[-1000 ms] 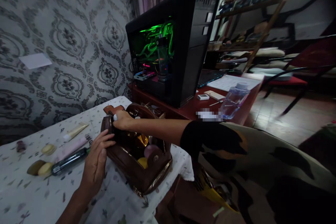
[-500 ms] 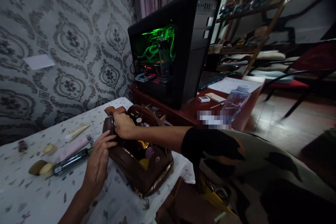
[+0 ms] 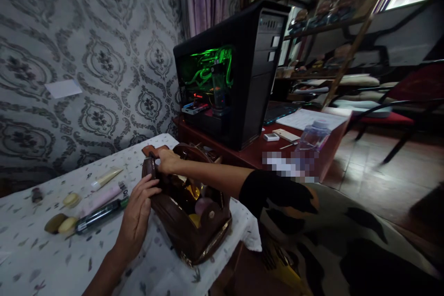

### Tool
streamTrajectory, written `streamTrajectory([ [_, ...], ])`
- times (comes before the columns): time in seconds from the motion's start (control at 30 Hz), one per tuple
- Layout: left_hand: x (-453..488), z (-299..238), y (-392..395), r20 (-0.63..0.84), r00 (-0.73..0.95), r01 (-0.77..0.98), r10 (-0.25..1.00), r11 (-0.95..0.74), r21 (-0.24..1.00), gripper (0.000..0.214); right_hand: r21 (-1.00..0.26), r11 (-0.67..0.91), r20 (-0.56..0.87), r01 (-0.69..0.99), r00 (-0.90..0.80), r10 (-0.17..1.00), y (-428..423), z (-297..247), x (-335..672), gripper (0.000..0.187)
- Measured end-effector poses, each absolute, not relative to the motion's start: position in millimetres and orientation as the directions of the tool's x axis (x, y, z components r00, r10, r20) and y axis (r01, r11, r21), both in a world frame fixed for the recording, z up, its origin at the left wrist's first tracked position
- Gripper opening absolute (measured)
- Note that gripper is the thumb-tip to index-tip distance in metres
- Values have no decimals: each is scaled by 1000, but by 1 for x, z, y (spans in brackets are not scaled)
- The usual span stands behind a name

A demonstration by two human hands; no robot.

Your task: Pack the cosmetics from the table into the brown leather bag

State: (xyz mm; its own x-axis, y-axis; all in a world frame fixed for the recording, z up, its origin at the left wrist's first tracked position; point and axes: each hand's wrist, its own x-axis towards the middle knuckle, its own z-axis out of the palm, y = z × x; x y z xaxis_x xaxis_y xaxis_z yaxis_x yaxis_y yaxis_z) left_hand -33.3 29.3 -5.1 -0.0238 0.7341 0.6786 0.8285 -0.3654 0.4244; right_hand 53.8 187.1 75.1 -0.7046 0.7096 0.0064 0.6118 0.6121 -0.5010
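A brown leather handbag (image 3: 173, 222) stands unzipped on the cloth-covered table. My left hand (image 3: 137, 208) lies against its near left side, fingers stretched out along the leather. At the bag's far left end, my right hand (image 3: 169, 162) is closed at the opening; a small pale spot shows by its fingers, but what it holds is hidden. A brown strap piece (image 3: 150, 150) lies just beyond. Inside the bag show a shiny yellow item (image 3: 194, 189), a purple round item (image 3: 203, 206) and a yellow one (image 3: 194, 219). My right forearm covers part of the opening.
Left of the bag lie a dark green bottle (image 3: 100, 215), a pink tube (image 3: 104, 196), a cream tube (image 3: 107, 179), several sponge-like pieces (image 3: 68, 225) and a small dark item (image 3: 36, 195). A computer tower (image 3: 239, 78) and water bottle (image 3: 314, 136) stand on the red desk (image 3: 248, 155).
The view has shifted slightly. My right hand stays at the bag's far left end, and its forearm now hides the silver-topped item seen before. My left hand keeps its place.
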Motion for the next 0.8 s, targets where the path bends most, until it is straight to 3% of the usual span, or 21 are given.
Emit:
streamTrajectory([
  [0.2,-35,-7,30,689,-13,822,725,-385,420,35,-491,630,53,602,-701,711,191,74,50,26],
  [0.5,-35,-4,32,673,3,825,740,-382,417,33,-489,638,32,595,-718,695,185,89,57,36],
  [0.6,-36,1,31,658,28,825,753,-388,410,33,-494,650,28,578,-736,676,182,108,66,28],
  [0.7,-39,4,29,638,53,831,768,-388,399,33,-489,681,170,545,-706,687,165,128,87,24],
  [0.8,-42,4,30,652,41,849,757,-371,377,34,-507,787,460,350,-663,591,125,125,121,24],
])
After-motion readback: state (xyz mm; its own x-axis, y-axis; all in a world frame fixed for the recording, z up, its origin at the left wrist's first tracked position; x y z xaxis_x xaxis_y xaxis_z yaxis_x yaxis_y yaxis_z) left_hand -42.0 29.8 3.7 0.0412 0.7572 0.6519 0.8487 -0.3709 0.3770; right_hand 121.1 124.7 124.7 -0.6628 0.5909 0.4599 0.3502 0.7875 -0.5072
